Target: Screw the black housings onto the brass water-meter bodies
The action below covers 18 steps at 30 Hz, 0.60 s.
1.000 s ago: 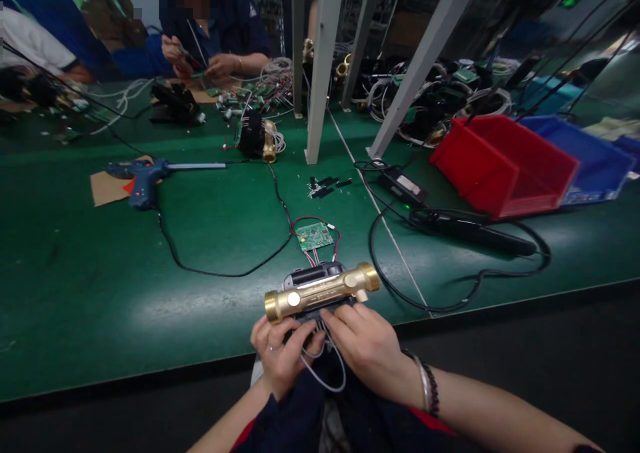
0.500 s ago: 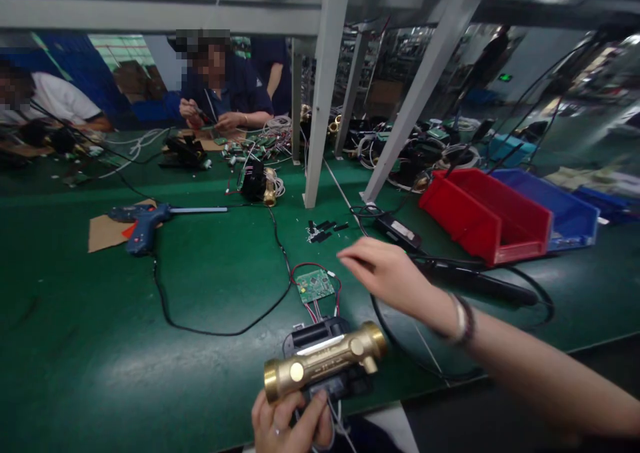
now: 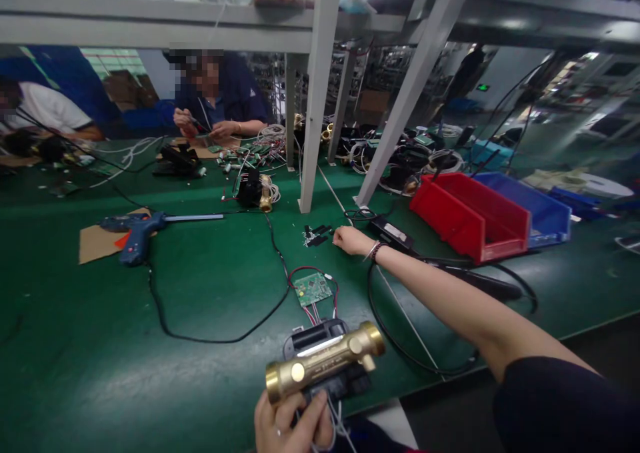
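At the tabletop's (image 3: 100,373) near edge, a worker's left hand (image 3: 293,423) clasps a brass-and-black assembly (image 3: 325,363) in its grip, apparently to steady it; just beyond lies 1 circuit board (image 3: 313,289), probably kept within its wires' reach. Farther in, the right hand (image 3: 353,241) bunches its fingertips beside black strips (image 3: 317,236); whether that grip holds anything cannot be told.

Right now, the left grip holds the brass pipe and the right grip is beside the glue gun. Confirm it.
Wrong about the right grip: the head view shows it beside the black strips. The left grip holds the brass pipe.
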{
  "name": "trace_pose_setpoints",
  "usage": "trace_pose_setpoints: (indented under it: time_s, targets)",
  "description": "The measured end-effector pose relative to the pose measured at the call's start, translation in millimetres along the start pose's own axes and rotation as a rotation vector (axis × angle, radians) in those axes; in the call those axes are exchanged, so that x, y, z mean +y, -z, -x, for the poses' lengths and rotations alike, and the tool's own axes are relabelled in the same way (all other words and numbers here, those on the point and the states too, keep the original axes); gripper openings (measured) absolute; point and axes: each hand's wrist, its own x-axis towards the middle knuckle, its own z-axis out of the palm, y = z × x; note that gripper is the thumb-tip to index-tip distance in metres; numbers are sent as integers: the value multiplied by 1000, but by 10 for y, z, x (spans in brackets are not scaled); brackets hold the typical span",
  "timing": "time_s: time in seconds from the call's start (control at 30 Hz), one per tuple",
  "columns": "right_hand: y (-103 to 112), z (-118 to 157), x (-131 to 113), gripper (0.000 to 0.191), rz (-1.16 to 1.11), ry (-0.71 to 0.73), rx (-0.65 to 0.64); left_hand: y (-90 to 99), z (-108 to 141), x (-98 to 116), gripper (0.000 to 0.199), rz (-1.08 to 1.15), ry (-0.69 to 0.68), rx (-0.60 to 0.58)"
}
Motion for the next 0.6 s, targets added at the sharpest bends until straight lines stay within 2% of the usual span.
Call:
trace_pose_setpoints:
  time_s: [0.1,0.17,0.23,0.3,0.37,0.43,0.5,0.6]
  targets:
    - [116,182,-51,10,-59,31,67,39,-163,-2,14,49,-25,30]
    - [243,412,-92,7,-114,58,121,57,-242,14,14,62,-17,50]
    - [381,752,-145,10,-177,91,154,74,-285,38,12,79,-13,50]
    - [489,1183,-219,16,-264,186,202,89,-295,62,10,93,5,40]
    - [519,1640,-318,16,-386,387,301,100,-287,81,10,104,15,37]
    - [430,2039,-432,14,-451,512,313,108,-274,95,11,108,33,21]
    - [210,2312,-543,10,-501,554,298,111,-266,106,12,121,49,0]
    - [-248,2464,-669,17,-418,568,370,113,-269,117,11,138,54,-5]
